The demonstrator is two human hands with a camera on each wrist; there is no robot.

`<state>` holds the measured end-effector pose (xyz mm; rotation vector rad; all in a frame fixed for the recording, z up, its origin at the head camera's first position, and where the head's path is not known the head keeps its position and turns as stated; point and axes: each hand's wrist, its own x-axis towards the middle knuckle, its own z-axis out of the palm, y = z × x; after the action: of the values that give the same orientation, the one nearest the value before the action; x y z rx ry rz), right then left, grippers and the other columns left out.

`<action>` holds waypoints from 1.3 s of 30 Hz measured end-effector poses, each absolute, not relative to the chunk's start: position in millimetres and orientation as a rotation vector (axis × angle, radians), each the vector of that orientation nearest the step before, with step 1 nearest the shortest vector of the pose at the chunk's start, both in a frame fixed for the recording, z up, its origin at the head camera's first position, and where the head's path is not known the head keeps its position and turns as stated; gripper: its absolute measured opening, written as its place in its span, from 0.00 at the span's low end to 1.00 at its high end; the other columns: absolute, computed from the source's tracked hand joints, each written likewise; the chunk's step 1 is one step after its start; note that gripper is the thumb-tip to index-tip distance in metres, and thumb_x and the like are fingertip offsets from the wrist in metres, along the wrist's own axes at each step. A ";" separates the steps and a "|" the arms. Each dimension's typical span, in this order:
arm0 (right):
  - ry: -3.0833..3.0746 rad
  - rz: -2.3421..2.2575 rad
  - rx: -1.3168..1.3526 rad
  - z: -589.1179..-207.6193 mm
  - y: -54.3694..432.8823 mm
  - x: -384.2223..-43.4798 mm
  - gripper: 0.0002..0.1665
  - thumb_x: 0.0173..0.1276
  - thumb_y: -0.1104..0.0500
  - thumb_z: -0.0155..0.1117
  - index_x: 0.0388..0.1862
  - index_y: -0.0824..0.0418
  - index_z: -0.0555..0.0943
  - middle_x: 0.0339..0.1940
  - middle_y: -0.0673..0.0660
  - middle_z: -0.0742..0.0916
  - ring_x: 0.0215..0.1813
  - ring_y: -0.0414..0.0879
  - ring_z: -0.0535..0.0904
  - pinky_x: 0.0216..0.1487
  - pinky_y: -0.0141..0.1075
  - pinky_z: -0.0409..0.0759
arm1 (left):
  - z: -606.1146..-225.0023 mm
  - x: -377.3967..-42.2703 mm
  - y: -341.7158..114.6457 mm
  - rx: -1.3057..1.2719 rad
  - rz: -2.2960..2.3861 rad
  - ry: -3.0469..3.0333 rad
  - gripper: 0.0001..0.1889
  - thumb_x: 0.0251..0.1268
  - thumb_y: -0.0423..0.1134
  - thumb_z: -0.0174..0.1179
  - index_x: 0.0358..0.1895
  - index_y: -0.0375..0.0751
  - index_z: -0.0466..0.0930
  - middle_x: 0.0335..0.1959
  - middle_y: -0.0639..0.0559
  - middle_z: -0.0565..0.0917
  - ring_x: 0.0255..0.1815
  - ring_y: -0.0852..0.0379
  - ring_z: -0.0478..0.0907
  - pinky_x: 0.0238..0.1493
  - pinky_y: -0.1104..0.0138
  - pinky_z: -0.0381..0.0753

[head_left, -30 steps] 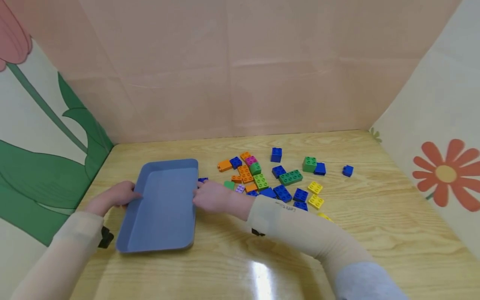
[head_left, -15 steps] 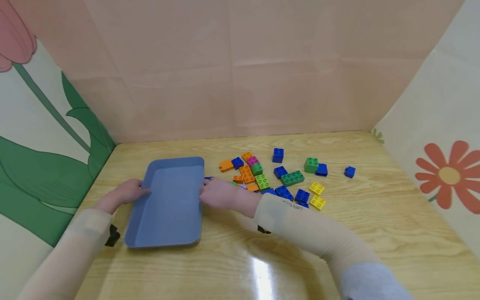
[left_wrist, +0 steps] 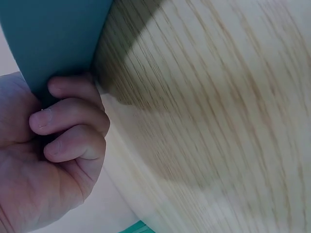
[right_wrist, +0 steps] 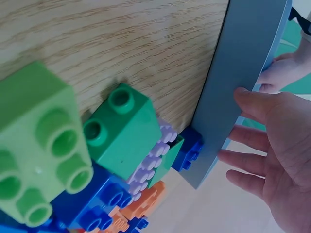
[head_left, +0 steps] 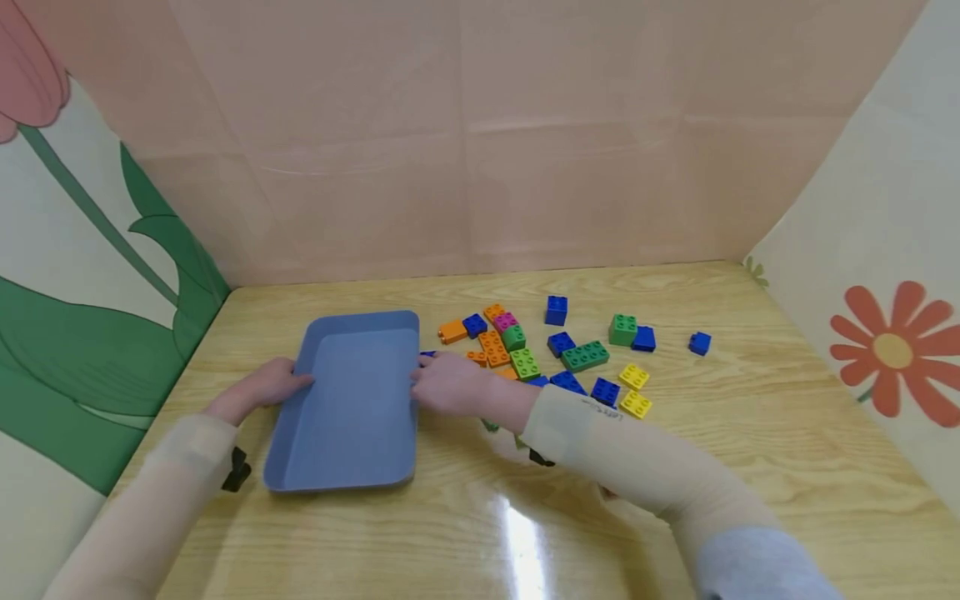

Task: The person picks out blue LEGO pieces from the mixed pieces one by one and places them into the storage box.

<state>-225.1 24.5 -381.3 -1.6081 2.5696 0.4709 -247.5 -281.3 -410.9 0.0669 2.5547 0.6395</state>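
A shallow blue-grey tray [head_left: 352, 408] lies on the table between both hands. My left hand [head_left: 272, 383] grips its left rim, with curled fingers against the outer wall [left_wrist: 58, 39] in the left wrist view. On the opposite side my right hand [head_left: 453, 385] holds the right rim. The right wrist view shows the thumb on the tray's outer wall [right_wrist: 243, 53] and the fingers over the rim. A small blue brick [right_wrist: 188, 148] sits right at that wall. Beside it are a dark green brick [right_wrist: 127, 133] and a light green brick [right_wrist: 41, 141].
Toy bricks in several colours spread right of the tray, among them a long green brick [head_left: 585, 356], a yellow brick [head_left: 633, 377] and an orange brick [head_left: 452, 332]. A lone blue brick [head_left: 700, 342] lies far right. Patterned panels stand behind and beside the wooden table [head_left: 750, 467].
The tray has slid to the right across the table, with both hands staying on its rims. Its right side is now nearer the bricks.
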 end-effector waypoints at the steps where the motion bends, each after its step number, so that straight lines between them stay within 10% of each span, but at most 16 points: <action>1: 2.569 0.469 -1.603 -381.3 25.3 -225.1 0.13 0.76 0.55 0.55 0.52 0.51 0.84 0.53 0.51 0.84 0.63 0.52 0.74 0.61 0.42 0.71 | -411.1 -247.7 -280.2 0.061 0.637 2.553 0.18 0.75 0.41 0.46 0.45 0.24 0.76 0.22 0.51 0.71 0.23 0.56 0.69 0.27 0.65 0.70; 39: 2.570 0.560 -1.553 -378.8 32.7 -225.9 0.13 0.76 0.54 0.55 0.53 0.51 0.84 0.56 0.51 0.83 0.63 0.50 0.74 0.61 0.41 0.71 | -412.9 -253.1 -262.6 0.031 0.579 2.603 0.16 0.75 0.40 0.45 0.39 0.29 0.76 0.22 0.49 0.71 0.23 0.55 0.70 0.27 0.65 0.71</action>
<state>-225.9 32.7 -378.8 -1.5533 2.5697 0.5597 -253.1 -262.6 -412.9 0.0312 2.6027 0.5791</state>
